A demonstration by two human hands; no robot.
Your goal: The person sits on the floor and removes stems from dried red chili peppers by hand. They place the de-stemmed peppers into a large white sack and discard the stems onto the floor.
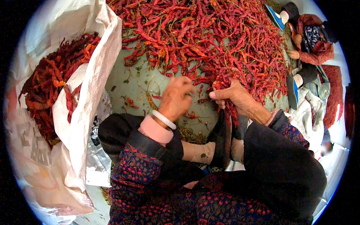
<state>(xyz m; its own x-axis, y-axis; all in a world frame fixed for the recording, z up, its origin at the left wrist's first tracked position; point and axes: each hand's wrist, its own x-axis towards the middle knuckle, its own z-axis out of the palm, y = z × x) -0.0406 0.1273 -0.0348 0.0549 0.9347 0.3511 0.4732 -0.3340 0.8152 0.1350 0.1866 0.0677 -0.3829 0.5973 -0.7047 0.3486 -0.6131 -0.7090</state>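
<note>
Flowered clothing (221, 206) is lying nearest; open floor (119, 92) is separating a white sack (102, 48) from the left hand (175, 96), half-bent, contents unclear; beyond the right hand (240, 96), clutching dried chillies (232, 112), a chilli pile (210, 33) is spreading.

The pepper heap (202, 33) lies on the floor (127, 84) across the far centre and far right. At the left stands a sack (101, 52), with further peppers (48, 86) inside it. The hands lie between the near edge of the heap and the person's knees: the left hand (175, 96) nearer the sack, the right hand (238, 98) to its right, with a bunch of peppers (231, 112) in its grip. Plant scraps (192, 135) lie on the floor, nearer the person than the left hand. At the far right, beside the heap, sits a co-worker (318, 56), with one shoe (276, 18) farther along the heap's right border and the other (293, 92) nearer. A cloth (311, 107) lies right of the nearer shoe.
</note>
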